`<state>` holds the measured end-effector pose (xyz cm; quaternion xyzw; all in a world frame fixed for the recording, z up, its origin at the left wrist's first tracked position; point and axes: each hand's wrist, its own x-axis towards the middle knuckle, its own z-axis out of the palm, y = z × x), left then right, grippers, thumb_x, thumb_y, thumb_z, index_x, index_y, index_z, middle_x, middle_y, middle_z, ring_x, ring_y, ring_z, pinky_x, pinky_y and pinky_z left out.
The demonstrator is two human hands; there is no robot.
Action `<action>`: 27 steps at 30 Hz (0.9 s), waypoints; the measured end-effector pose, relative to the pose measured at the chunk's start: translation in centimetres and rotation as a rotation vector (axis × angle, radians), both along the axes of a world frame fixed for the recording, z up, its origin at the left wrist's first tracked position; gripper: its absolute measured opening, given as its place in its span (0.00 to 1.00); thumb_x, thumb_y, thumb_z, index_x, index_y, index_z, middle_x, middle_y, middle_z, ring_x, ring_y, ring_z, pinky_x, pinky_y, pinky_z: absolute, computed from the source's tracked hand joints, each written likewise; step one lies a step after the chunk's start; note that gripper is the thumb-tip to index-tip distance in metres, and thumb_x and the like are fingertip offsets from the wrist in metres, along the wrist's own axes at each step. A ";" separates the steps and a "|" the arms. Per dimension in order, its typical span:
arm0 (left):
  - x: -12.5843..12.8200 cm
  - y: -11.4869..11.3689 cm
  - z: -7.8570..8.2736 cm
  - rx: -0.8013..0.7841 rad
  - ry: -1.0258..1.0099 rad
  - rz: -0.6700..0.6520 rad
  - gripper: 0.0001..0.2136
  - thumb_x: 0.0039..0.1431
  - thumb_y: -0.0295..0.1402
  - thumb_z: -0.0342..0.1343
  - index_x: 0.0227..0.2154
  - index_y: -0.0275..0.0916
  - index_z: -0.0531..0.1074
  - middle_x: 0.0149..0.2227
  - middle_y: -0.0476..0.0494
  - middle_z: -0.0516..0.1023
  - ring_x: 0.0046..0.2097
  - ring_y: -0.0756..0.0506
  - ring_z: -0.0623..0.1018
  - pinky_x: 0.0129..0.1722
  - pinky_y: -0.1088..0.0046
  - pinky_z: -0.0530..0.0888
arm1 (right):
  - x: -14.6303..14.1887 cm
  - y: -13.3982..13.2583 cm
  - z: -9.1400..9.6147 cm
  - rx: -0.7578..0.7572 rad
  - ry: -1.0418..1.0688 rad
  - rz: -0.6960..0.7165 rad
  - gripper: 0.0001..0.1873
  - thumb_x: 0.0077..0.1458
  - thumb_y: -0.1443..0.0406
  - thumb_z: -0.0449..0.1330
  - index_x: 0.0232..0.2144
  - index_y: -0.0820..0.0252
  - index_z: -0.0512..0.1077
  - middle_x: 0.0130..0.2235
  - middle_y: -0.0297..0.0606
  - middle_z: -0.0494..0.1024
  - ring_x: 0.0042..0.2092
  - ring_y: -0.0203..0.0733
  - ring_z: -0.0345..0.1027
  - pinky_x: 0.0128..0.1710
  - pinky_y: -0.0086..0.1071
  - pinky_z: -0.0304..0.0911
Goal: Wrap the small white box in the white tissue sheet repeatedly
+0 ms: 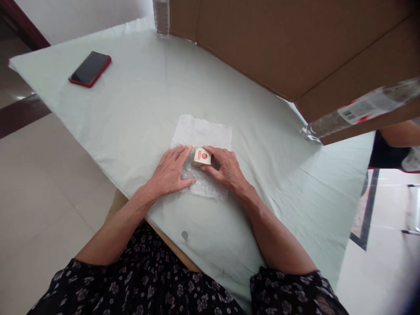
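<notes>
Small cardboard box (201,156) on bubble wrap (204,130)

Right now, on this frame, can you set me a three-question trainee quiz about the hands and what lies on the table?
1. True or false: the small box sits on the bubble wrap, with the right hand gripping it.
2. Where is the red phone? A) under the bubble wrap B) on the table, far left C) on top of the small box
3. Fill in: the left hand lies open, its fingers on the ____.
Key: 1 true; 2 B; 3 bubble wrap.
</notes>
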<state>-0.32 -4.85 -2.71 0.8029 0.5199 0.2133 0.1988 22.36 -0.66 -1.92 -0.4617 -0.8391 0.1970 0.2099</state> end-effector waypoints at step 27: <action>0.3 -2.6 3.5 0.233 0.038 -0.004 0.10 0.62 0.30 0.58 0.46 0.41 0.77 0.63 0.34 0.71 0.65 0.33 0.70 0.65 0.46 0.66 | 0.3 -5.1 2.4 0.326 0.013 -0.020 0.07 0.64 0.67 0.57 0.35 0.55 0.75 0.44 0.41 0.84 0.43 0.46 0.78 0.46 0.42 0.64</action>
